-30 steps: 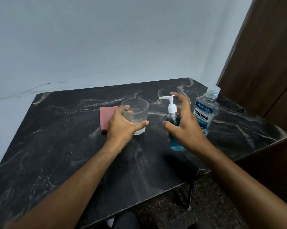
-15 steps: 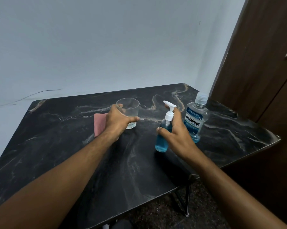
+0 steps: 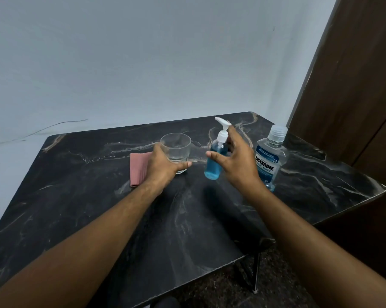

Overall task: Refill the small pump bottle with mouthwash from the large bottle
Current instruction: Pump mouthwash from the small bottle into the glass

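Observation:
The small pump bottle (image 3: 213,165) holds blue liquid and has a white pump head. It leans left, its nozzle pointing toward the glass, and its base seems raised off the table. My right hand (image 3: 238,161) grips it, thumb across the front and a fingertip up at the pump head. The large clear mouthwash bottle (image 3: 270,161) stands capped just right of that hand, with only a little blue liquid at its bottom. My left hand (image 3: 163,167) is wrapped around a clear glass (image 3: 176,150) left of the pump bottle.
A folded pink cloth (image 3: 138,168) lies behind my left hand. The black marble table (image 3: 98,207) meets a pale wall at the back. A dark wooden door (image 3: 354,85) stands at the right, and the table's right corner (image 3: 383,187) is near the large bottle.
My right hand has lifted the pump bottle higher and brought it nearer the glass. My left hand has stayed on the glass. The camera view has shifted.

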Demonstrator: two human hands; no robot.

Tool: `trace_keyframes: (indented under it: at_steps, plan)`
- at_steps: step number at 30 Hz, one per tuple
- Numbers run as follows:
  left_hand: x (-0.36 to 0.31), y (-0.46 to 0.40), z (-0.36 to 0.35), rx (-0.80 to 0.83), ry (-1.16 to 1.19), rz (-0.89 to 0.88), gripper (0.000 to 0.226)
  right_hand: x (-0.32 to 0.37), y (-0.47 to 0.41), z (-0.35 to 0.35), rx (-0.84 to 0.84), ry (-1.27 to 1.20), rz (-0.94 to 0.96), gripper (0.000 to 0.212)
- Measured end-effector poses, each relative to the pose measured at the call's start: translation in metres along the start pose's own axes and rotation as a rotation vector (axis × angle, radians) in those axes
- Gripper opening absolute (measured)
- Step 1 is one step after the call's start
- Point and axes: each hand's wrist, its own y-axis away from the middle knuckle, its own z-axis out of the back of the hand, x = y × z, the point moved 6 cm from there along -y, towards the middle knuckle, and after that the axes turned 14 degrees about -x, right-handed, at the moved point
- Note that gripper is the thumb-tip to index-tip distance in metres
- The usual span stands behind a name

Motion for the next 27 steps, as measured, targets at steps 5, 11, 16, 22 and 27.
trace_keyframes:
  at_steps: [5, 11, 16, 22, 27]
  plan:
    - [0.002, 0.012, 0.017, 0.029, 0.072, -0.029, 0.111, -0.007, -0.028, -0.018, -0.046, 0.010, -0.030, 0.071]
    - [-0.002, 0.021, 0.030, 0.034, 0.082, -0.085, 0.112, -0.021, -0.039, -0.037, -0.058, 0.057, -0.076, 0.067]
    - [-0.003, 0.024, 0.034, 0.030, 0.037, -0.117, 0.099, -0.030, -0.033, -0.045, -0.048, 0.084, -0.078, 0.076]
    - [-0.001, 0.026, 0.039, -0.013, -0.018, -0.140, 0.095, -0.017, -0.026, -0.034, -0.041, 0.254, -0.028, 0.100]
    - [-0.001, 0.025, 0.039, -0.030, -0.035, -0.163, 0.088, 0.052, -0.003, 0.023, -0.303, 0.287, 0.456, 0.050]
